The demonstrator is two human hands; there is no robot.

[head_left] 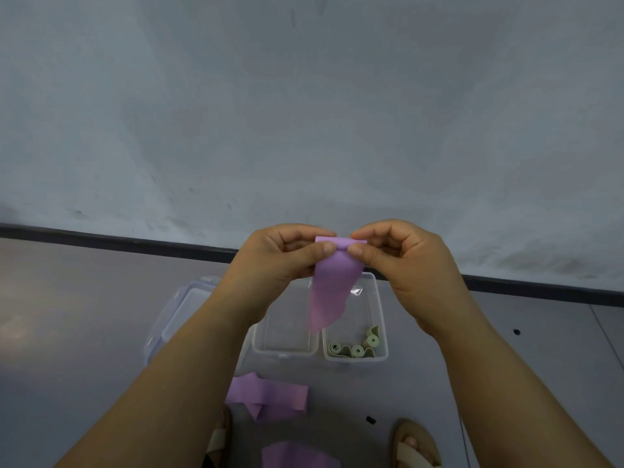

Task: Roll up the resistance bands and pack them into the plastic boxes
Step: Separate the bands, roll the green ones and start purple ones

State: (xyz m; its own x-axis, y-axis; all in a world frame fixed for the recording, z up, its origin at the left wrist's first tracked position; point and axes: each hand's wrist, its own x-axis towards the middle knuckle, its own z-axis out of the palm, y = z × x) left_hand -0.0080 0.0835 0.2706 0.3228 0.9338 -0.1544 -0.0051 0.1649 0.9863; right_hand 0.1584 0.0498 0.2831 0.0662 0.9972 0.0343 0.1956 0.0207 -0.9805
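Note:
A purple resistance band (pixel 329 285) hangs down from both my hands, held up in the air over the boxes. My left hand (pixel 287 258) pinches its top edge with thumb and fingers, and my right hand (pixel 401 261) pinches the same edge from the other side. Below stand two clear plastic boxes side by side: the left box (pixel 266 346) holds nothing that I can see, the right box (pixel 383 332) holds several rolled green bands (pixel 358 347). More purple bands lie loose on the floor, one (pixel 270 396) in front of the boxes and another (pixel 297 456) by my feet.
A clear plastic lid (pixel 179 315) lies left of the boxes, partly behind my left forearm. My sandalled feet (pixel 415 444) stand on the grey floor near the bottom edge. A dark skirting strip (pixel 118 239) runs along the pale wall behind.

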